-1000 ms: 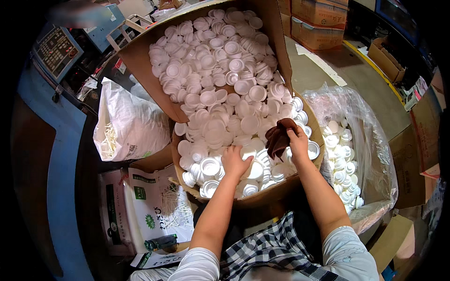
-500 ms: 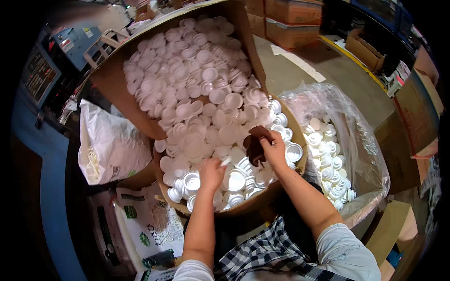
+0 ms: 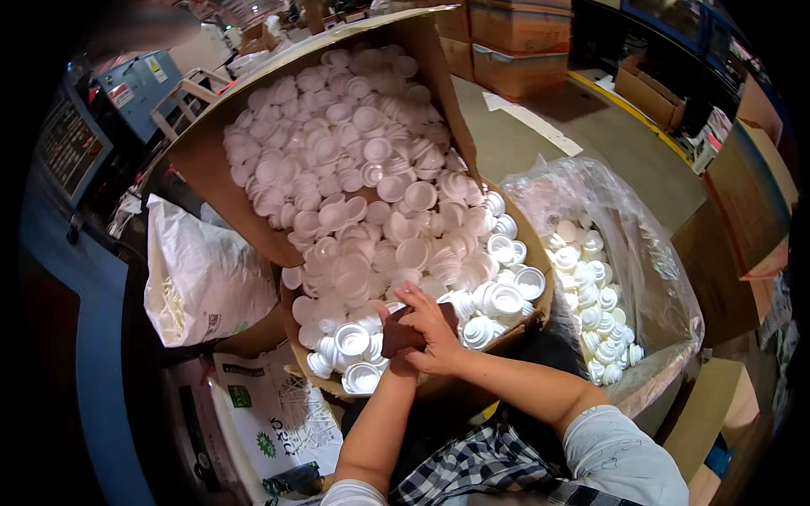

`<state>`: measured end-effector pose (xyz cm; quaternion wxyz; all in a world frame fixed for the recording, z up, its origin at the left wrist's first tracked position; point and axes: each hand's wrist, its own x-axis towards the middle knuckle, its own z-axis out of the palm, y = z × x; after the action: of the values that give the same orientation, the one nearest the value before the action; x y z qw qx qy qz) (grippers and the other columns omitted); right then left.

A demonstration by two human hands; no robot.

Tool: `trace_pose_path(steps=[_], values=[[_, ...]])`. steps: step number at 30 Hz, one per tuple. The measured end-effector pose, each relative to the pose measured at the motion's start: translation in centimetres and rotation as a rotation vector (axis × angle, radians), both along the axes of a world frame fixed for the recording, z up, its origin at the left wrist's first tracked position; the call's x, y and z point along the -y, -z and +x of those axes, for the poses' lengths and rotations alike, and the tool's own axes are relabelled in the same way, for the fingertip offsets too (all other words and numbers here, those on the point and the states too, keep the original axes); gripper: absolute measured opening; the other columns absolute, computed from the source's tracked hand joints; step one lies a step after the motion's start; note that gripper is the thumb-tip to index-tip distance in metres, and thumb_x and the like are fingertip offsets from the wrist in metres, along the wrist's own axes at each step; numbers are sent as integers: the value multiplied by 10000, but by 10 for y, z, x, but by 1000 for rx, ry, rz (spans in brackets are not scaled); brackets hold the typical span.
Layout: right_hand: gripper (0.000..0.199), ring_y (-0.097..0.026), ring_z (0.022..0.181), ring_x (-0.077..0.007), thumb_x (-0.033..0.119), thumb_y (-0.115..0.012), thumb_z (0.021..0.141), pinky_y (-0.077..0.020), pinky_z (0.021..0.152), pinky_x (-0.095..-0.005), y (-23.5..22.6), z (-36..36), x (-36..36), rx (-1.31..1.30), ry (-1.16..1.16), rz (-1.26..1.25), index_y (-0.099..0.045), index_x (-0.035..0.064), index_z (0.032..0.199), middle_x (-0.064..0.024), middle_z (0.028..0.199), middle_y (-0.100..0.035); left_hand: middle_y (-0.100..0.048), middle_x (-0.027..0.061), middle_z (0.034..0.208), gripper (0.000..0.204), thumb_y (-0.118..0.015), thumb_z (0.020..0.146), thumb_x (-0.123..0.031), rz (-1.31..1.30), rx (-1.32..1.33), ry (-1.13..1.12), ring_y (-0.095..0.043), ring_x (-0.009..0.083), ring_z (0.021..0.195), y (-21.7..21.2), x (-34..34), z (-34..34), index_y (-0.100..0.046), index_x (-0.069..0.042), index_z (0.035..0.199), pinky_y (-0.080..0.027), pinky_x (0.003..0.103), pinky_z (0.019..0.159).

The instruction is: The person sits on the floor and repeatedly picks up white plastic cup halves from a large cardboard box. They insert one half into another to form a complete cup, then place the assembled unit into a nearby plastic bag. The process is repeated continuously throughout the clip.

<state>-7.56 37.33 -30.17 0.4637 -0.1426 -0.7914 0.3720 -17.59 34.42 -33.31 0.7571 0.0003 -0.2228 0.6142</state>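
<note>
My two hands meet above the near edge of a cardboard box (image 3: 460, 110) full of round white plastic caps (image 3: 418, 198). My right hand (image 3: 434, 337) reaches across and lies over my left hand, its thumb and fingers around a dark brown, limp piece like cloth or a glove (image 3: 400, 336). The brown piece sits between the hands and also shows past the right hand's far side. Only the wrist of my left hand (image 3: 407, 364) shows plainly; its fingers are hidden. Brightly lit caps (image 3: 353, 339) lie just left of the hands.
At right stands a clear plastic bag (image 3: 658, 287) with stacked white caps. A white sack (image 3: 202, 270) leans at left above a printed white bag (image 3: 274, 422). Cardboard boxes stand at far right (image 3: 751, 202) and at the back (image 3: 519, 63). A blue machine (image 3: 93, 337) borders the left.
My right hand has swung left with the brown piece and now overlaps my left hand. My left hand has come slightly nearer and right; the small white piece at its fingers no longer shows.
</note>
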Motion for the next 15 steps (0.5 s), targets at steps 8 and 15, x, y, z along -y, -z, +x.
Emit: trace_pose_path(steps=[8, 15], values=[[672, -377, 1173, -398, 261, -689, 559, -316, 961, -452, -10, -5, -3, -43, 132, -106, -486, 109, 1182, -178, 1296, -401, -425, 53, 1310, 785, -392, 813, -670, -265, -798, -548, -420, 204, 1187, -14, 17, 20, -347, -75, 1323, -314, 361, 1012], [234, -568, 862, -246, 118, -512, 792, -440, 796, -321, -1, 0, -12, -310, 98, -413, -565, 18, 997, -120, 915, -590, -307, 54, 1382, 1000, -495, 740, -695, -93, -1161, -675, -384, 183, 1220, -28, 26, 39, -80, -101, 1430, -305, 302, 1008]])
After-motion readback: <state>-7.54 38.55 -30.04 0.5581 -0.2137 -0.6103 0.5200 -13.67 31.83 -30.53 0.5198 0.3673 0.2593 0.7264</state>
